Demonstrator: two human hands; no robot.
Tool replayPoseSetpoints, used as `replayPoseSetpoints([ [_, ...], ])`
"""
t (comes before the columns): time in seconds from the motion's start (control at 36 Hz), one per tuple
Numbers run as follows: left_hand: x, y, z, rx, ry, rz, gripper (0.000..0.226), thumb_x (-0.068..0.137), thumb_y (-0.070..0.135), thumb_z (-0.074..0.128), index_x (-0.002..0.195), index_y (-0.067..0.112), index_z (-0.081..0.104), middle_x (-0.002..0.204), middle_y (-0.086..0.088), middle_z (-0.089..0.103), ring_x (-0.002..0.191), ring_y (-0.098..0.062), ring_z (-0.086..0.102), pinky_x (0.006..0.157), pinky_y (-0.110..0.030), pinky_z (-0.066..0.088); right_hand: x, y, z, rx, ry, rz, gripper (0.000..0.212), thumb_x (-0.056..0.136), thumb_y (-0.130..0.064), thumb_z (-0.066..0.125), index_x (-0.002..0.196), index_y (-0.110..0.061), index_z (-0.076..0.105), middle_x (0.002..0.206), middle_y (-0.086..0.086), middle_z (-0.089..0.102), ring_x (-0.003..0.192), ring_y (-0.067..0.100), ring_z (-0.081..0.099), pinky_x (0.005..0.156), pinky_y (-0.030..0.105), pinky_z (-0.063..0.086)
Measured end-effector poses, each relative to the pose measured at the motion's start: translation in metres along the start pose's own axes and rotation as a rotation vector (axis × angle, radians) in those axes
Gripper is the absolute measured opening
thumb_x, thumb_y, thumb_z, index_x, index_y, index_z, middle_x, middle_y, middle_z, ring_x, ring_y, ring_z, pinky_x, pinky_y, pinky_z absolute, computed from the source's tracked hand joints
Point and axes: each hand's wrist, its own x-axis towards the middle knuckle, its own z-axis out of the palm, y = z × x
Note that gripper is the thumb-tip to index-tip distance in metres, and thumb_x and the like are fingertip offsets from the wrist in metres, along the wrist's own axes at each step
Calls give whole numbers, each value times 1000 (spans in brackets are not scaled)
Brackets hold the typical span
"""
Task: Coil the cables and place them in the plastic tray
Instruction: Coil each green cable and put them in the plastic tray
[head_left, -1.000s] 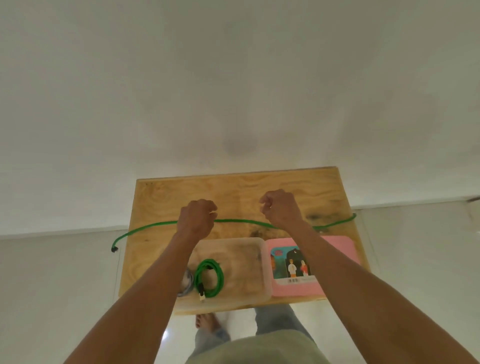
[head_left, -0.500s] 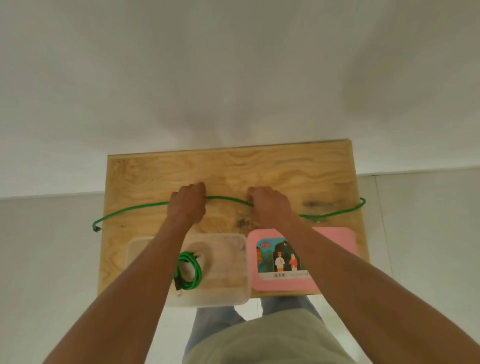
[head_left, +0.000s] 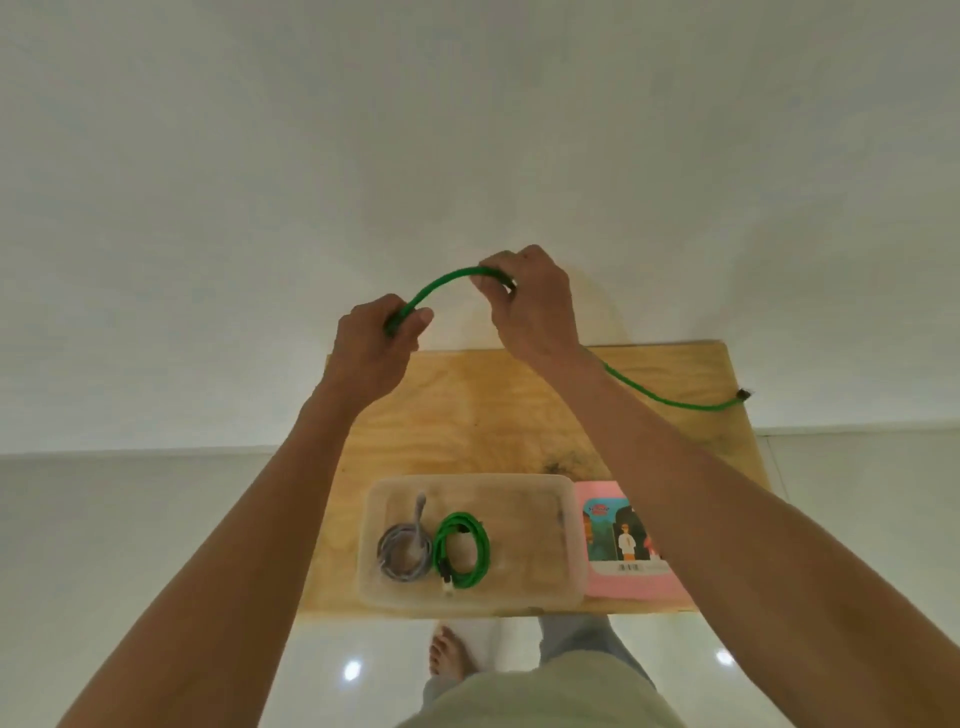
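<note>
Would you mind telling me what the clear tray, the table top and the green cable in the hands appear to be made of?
The clear rectangular tray looks like frosted translucent plastic: the wood shows through it. The light-brown table top seems unfinished plywood, with swirling grain and dark stains. The long green cable in both hands' grip bends softly with a matte surface; braided sleeve or rubber, too small to tell.

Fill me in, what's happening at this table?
A person is coiling a green cable, gripping it with the left hand and right hand above the wooden table. Its free end trails off to the right edge. The plastic tray already holds a coiled grey cable and a coiled green one. A pink box sits right of the tray.
</note>
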Motion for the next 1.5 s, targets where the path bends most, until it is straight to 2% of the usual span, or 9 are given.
replayPoseSetpoints([
  [0.19, -46, -40, -45, -351, 166, -18, 28, 100, 31, 57, 89, 7, 67, 71, -4, 67, 65, -9, 63, 71, -29, 50, 6, -70, -21, 263, 211, 11, 3, 90, -23, 69, 93, -25, 69, 96, 10, 67, 70, 23, 70, 69, 33, 59],
  [0.36, -58, 1, -64, -808, 249, -168, 26, 100, 35, 58, 93, 13, 71, 60, 0, 42, 57, -12, 45, 65, -29, 55, -33, -96, -14, 114, 67, 87, 63, 91, -19, 67, 147, -27, 37, 138, 4, 44, 72, 0, 61, 91, 24, 46],
  [0.53, -59, 49, -83, -1242, 189, -288, 30, 103, 33, 52, 104, 7, 67, 61, 2, 37, 53, -11, 36, 53, -26, 41, -96, -105, -3, 174, -451, 121, 30, 96, -30, 59, 126, -26, 62, 111, -11, 66, 94, 9, 63, 77, 22, 49],
  [0.69, -64, 74, -99, -1477, 160, -323, 28, 104, 30, 51, 109, 6, 66, 62, 2, 42, 54, -10, 40, 54, -24, 44, -115, -100, -9, 138, -349, 4, 19, 96, -21, 62, 112, -15, 69, 92, -5, 67, 80, 2, 57, 73, 9, 43],
  [0.78, -69, 88, -101, -1416, 81, -240, 28, 102, 31, 53, 111, 8, 65, 76, -3, 59, 69, -15, 59, 76, -32, 56, -111, -107, -27, 162, -304, -26, 14, 93, -19, 66, 101, -11, 73, 85, -2, 70, 70, 1, 60, 69, 10, 48],
  [0.92, -90, 104, -83, -790, -193, -40, 40, 99, 47, 52, 113, 14, 70, 113, -6, 74, 113, -26, 67, 99, -39, 53, -95, -120, -69, 409, -112, 18, 11, 91, -19, 70, 97, -10, 73, 78, 7, 75, 68, 17, 71, 70, 35, 62],
  [1.11, -117, 140, -52, -695, -300, 48, 52, 103, 44, 42, 118, 0, 65, 100, -21, 73, 86, -28, 70, 89, -47, 54, -80, -125, -127, 512, -118, 43, 18, 85, -21, 78, 97, -8, 74, 76, 4, 74, 59, 5, 68, 56, 12, 50],
  [1.25, -129, 168, -48, -707, -330, 70, 36, 105, 25, 46, 113, -5, 65, 89, -17, 72, 73, -24, 66, 79, -39, 55, -74, -123, -160, 497, -198, -24, 45, 80, -22, 82, 117, -21, 58, 77, 8, 77, 66, 12, 70, 57, 15, 52],
  [1.5, -141, 206, -48, -1048, -365, 5, 24, 95, 9, 54, 109, -6, 67, 93, -17, 72, 82, -24, 72, 79, -34, 60, -68, -122, -197, 419, -400, -170, 13, 95, -21, 63, 100, -22, 75, 86, 10, 73, 76, 17, 63, 80, 30, 52],
])
